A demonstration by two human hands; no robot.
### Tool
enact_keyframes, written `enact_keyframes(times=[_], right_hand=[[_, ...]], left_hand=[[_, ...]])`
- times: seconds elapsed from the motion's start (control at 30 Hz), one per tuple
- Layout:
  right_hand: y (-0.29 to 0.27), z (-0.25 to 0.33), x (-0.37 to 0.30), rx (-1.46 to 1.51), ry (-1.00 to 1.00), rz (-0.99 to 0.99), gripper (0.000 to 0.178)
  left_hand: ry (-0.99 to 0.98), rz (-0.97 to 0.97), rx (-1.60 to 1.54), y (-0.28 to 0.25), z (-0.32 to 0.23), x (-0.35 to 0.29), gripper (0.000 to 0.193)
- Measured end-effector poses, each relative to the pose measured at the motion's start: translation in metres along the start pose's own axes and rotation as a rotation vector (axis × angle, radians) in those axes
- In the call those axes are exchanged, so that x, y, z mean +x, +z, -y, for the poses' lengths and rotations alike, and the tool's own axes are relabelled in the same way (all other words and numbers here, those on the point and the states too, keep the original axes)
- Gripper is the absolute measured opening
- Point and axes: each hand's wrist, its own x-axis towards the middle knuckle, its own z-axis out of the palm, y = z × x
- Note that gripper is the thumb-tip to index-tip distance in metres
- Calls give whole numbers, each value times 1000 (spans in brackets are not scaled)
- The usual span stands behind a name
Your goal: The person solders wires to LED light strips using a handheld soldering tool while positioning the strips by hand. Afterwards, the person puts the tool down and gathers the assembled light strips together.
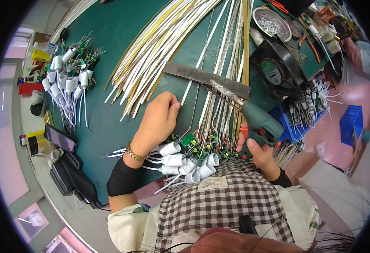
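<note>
My left hand (157, 120) is closed in a pinch at the near end of a thin white LED strip (188, 91) lying over the green tabletop. My right hand (258, 154), with an orange cover on one finger, grips a dark green hot-air tool (261, 120). A long flat metal plate (201, 76) sits across its nozzle, over the strips. Under the tool, wired strips (218, 109) run to small green circuit boards (189, 140) near my waist. White lamp sockets (174, 160) with white leads lie beside my left wrist.
Loose strips (155, 55) fan across the far table. More sockets and boards (69, 80) lie at left, near a phone (60, 138). At right are a black fan (277, 69), a metal dish (272, 23), orange-handled pliers (309, 46) and a blue bin (351, 124). Another person sits at far right.
</note>
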Motion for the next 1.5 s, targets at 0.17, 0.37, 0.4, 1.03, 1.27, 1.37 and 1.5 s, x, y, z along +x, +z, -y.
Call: enact_keyframes(times=[0.17, 0.37, 0.4, 1.03, 1.27, 1.37, 1.5], right_hand=[[1, 7, 6, 65, -32, 150, 37], [9, 10, 8, 48, 36, 137, 37], [9, 10, 9, 48, 40, 138, 37], [7, 13, 7, 34, 36, 136, 34], [10, 11, 0, 52, 141, 137, 31], [10, 11, 2, 33, 110, 160, 31], [10, 11, 3, 39, 94, 163, 31]], left_hand=[[-51, 22, -52, -2, 4, 0, 7], [-171, 81, -271, -6, 14, 3, 2], [-163, 88, -292, -5, 14, 2, 2], [-315, 214, -377, -8, 5, 0, 10], [-290, 140, -263, -4, 4, -1, 11], [-272, 114, -224, -5, 5, -3, 13], [-256, 120, -238, -7, 6, -2, 12]])
